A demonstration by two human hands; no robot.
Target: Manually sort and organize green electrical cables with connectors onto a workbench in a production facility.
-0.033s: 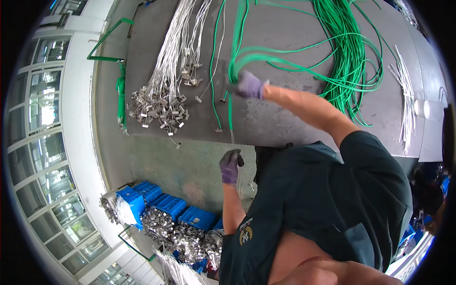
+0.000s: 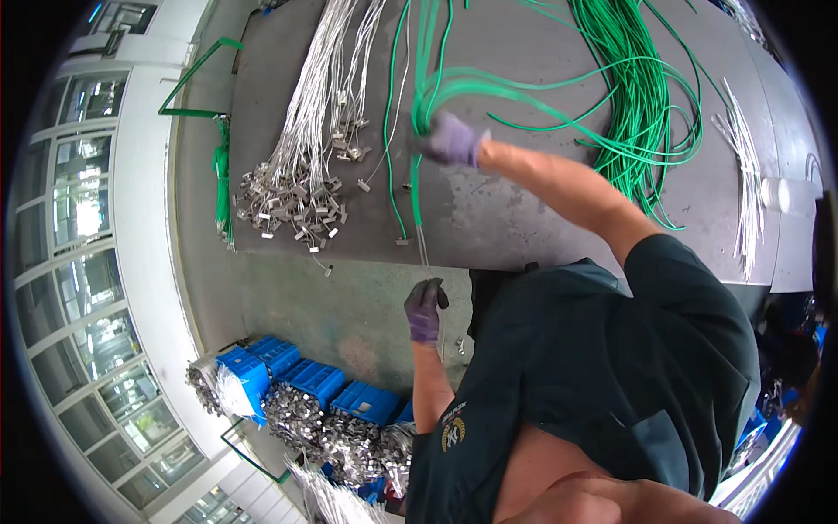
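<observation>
My right hand (image 2: 454, 140), in a purple glove with dark fingers and blurred by motion, is closed round a green tube (image 2: 415, 192) over the table. From the tube's near end, thin pale wires (image 2: 422, 244) run past the table edge. Their lower end meets my left hand (image 2: 425, 306), gloved alike, whose fingers are pinched together on them. Just left of the tube, a separate green tube (image 2: 389, 166) lies with a small metal connector (image 2: 401, 241) at its end. Beside that is a white wire with a similar tip.
White cables with metal connectors (image 2: 292, 196) lie in a heap on the table's left. A large bundle of green tubes (image 2: 633, 113) and thin white strips (image 2: 746, 183) lie to the right. Blue crates (image 2: 367, 400) with metal parts stand on the floor at lower left.
My right hand has moved slightly away from me, and the near end of the green tube has shifted with it. My left hand stays almost in place.
</observation>
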